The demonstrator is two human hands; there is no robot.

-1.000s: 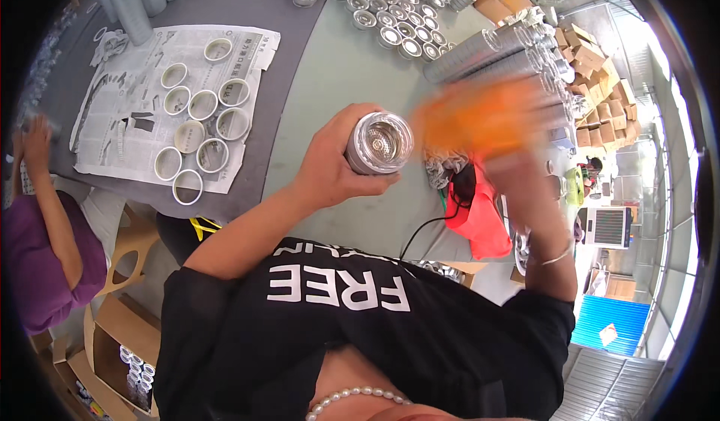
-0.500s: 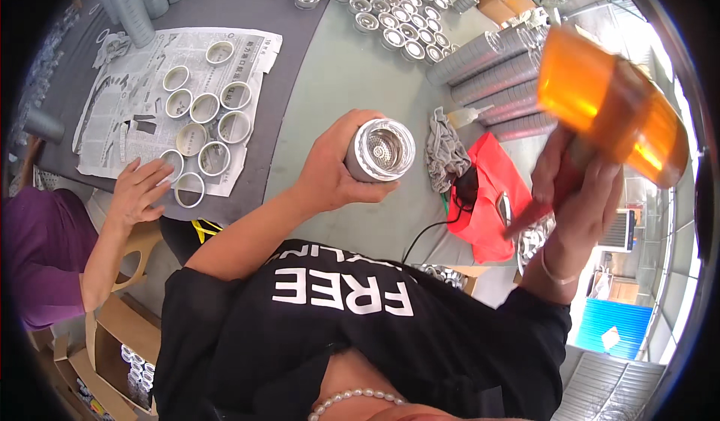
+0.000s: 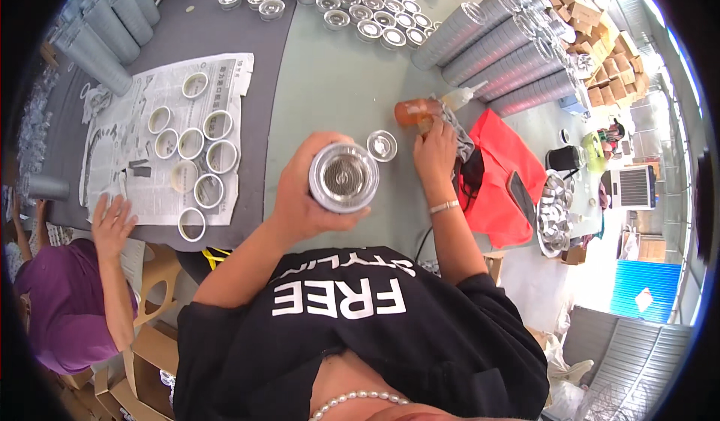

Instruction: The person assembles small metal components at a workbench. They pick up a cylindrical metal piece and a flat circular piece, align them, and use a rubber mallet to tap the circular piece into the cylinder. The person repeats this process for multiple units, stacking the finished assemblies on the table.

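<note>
My left hand (image 3: 304, 188) is wrapped around a silver metal cylinder (image 3: 345, 179), held upright above the table; its round top has a ringed, mesh-like centre. Farther right, my right hand (image 3: 436, 149) is low at the table, fingers closed around the handle of a mallet with an orange head (image 3: 415, 112). The handle is mostly hidden under the hand. Beneath and beside the mallet lies a crumpled grey rag (image 3: 461, 140). Between my hands a round, shiny metal part (image 3: 382, 146) rests on the green tabletop (image 3: 315, 106).
Several white rings (image 3: 190, 143) lie on newspaper (image 3: 112, 140) at left, beside a co-worker's hand (image 3: 112, 222). Metal round parts (image 3: 349, 1) fill the far table. Stacked grey cylinders (image 3: 487, 53) lean at right, near a red bag (image 3: 502, 173) and a tray of metal pieces (image 3: 555, 211).
The mallet has come down from the raised position at right to the table beside the rag, with my right hand. The metal cylinder has shifted slightly left and nearer. The co-worker's hand has drawn back from the rings.
</note>
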